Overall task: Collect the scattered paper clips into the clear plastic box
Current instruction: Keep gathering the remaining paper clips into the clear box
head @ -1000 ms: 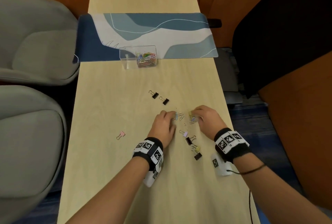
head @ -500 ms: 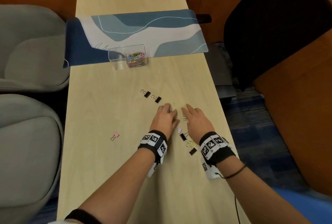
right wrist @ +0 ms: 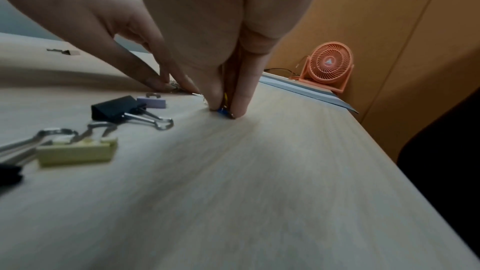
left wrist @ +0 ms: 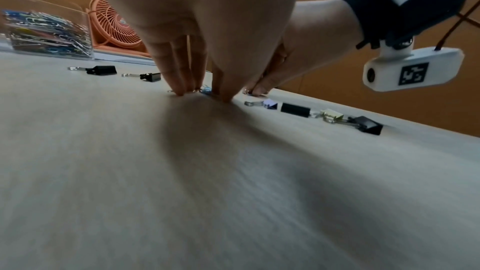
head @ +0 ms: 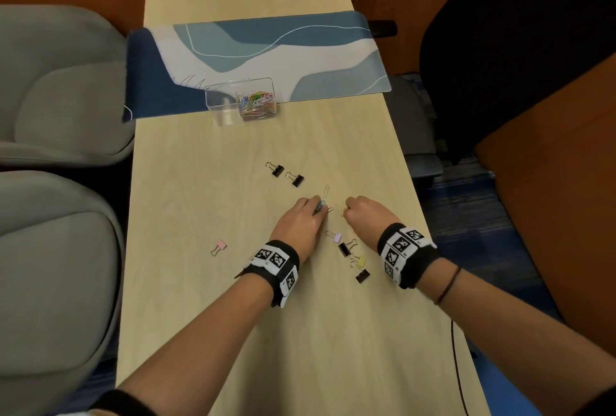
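From the head camera, both hands' fingertips are hidden behind their knuckles. The left hand (head: 301, 225) sits on the pale wood-grain table (head: 206, 282) by a loose wire paper clip (head: 326, 191); the right hand (head: 366, 220) is just beside it. The clear box (head: 218, 105) (rigid plastic, half full of coloured clips) stands farther up the table. In the left wrist view, curled fingers (left wrist: 179, 73) press blurred clips against the table. In the right wrist view, thumb and finger pinch a blue clip (right wrist: 224, 112) beside glossy binder clips (right wrist: 114, 109).
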`<act>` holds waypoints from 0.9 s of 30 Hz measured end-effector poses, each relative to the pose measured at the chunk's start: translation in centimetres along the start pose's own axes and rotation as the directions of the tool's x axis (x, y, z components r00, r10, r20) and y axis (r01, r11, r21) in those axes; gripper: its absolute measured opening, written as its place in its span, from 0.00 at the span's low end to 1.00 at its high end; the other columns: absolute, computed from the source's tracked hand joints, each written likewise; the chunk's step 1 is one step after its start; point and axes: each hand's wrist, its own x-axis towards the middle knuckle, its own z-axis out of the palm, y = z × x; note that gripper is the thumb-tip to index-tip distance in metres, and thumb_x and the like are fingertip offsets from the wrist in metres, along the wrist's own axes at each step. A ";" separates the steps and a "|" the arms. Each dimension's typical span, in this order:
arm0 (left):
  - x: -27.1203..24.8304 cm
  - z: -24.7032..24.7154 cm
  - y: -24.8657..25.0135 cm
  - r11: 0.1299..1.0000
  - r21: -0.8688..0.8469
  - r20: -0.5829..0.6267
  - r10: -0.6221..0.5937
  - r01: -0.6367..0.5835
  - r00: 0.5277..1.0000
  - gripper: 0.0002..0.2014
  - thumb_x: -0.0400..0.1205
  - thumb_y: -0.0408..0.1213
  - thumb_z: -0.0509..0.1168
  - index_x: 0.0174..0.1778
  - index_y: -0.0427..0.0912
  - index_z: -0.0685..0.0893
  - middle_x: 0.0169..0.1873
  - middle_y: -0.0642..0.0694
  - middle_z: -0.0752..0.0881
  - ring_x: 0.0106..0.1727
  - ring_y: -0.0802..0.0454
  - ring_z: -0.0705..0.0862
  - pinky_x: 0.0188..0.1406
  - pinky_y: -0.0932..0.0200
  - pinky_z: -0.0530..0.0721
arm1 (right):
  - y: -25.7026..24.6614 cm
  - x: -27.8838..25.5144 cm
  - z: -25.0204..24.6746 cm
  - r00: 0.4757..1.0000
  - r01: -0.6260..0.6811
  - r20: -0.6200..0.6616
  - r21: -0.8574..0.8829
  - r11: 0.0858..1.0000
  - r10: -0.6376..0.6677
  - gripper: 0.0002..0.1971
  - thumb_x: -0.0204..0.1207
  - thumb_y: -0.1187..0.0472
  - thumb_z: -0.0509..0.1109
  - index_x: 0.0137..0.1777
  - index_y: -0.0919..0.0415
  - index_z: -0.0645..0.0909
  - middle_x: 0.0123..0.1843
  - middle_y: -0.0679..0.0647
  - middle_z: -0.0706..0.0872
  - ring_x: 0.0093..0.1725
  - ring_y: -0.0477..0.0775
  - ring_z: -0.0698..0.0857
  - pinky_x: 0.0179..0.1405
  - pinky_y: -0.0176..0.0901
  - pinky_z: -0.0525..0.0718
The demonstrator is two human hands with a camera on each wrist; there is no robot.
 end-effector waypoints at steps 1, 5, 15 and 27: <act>0.1 -0.2 0.1 1.000 -0.015 0.020 -0.015 0.015 1.000 0.21 0.84 0.30 0.60 0.74 0.37 0.75 0.73 0.40 0.74 0.70 0.41 0.73 0.58 0.49 0.83 | 0.0 0.1 -0.3 1.000 0.009 0.018 -0.015 1.000 -0.009 0.12 0.77 0.77 0.58 0.53 0.67 0.81 0.54 0.60 0.78 0.50 0.59 0.79 0.41 0.44 0.75; 0.3 -1.0 0.2 1.000 -0.009 0.003 -0.014 0.014 1.000 0.17 0.84 0.27 0.58 0.69 0.34 0.80 0.63 0.36 0.79 0.63 0.38 0.76 0.48 0.49 0.81 | -0.7 0.4 -1.2 0.997 0.019 0.079 -0.048 0.999 -0.015 0.11 0.78 0.76 0.58 0.53 0.67 0.80 0.54 0.62 0.80 0.51 0.62 0.82 0.42 0.46 0.75; 1.5 -1.5 -0.7 0.993 -0.072 0.008 -0.090 0.090 0.996 0.08 0.72 0.22 0.69 0.43 0.33 0.89 0.36 0.38 0.83 0.35 0.38 0.83 0.32 0.48 0.85 | -2.0 1.7 -2.4 0.993 -0.021 0.115 -0.083 0.996 0.030 0.10 0.77 0.75 0.62 0.55 0.66 0.79 0.54 0.61 0.83 0.52 0.60 0.85 0.45 0.45 0.81; 2.9 -3.5 -2.7 0.810 -0.500 0.005 -0.351 0.306 0.937 0.04 0.68 0.31 0.75 0.35 0.44 0.92 0.35 0.52 0.90 0.38 0.56 0.86 0.47 0.63 0.85 | 0.1 3.0 -1.8 0.931 -0.346 0.074 0.494 0.798 0.358 0.06 0.71 0.68 0.69 0.44 0.62 0.87 0.44 0.55 0.87 0.47 0.57 0.86 0.47 0.44 0.85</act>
